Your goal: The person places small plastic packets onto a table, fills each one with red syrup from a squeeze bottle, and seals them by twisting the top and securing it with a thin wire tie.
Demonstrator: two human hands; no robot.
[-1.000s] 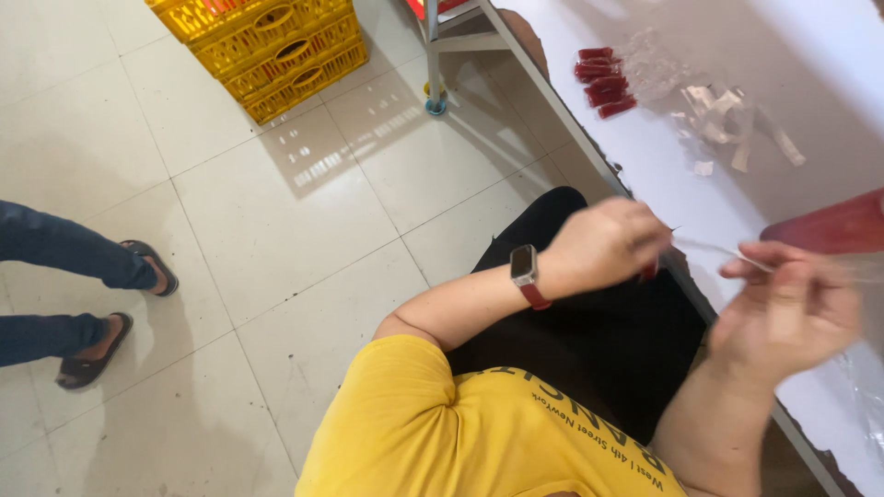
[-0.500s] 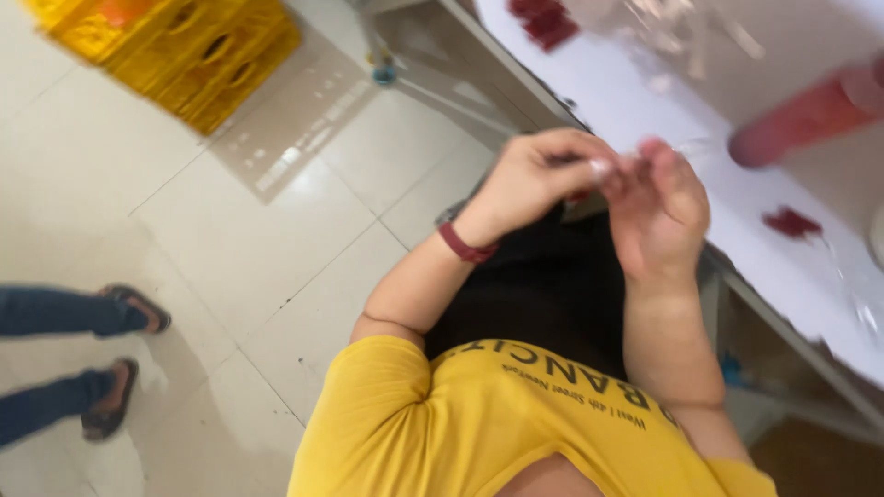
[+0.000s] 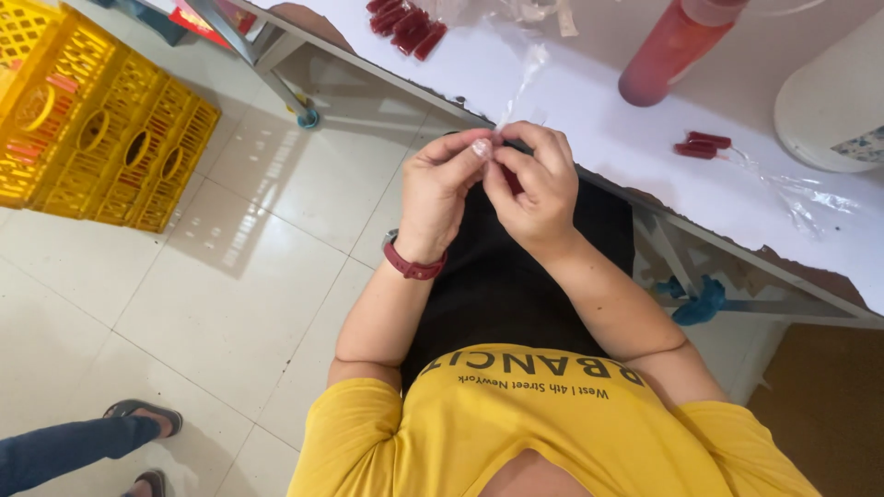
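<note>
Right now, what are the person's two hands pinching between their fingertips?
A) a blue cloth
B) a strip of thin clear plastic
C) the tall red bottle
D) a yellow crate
B: the left hand and the right hand meet at the fingertips on a clear plastic strip that rises from them; the red bottle stands apart on the white table.

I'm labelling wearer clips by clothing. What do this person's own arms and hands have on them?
Both forearms are bare. Short yellow sleeves of a T-shirt end above the elbows. The left hand has a dark red watch strap round its wrist. The right hand shows no band or ring. No gloves on either hand.
</note>
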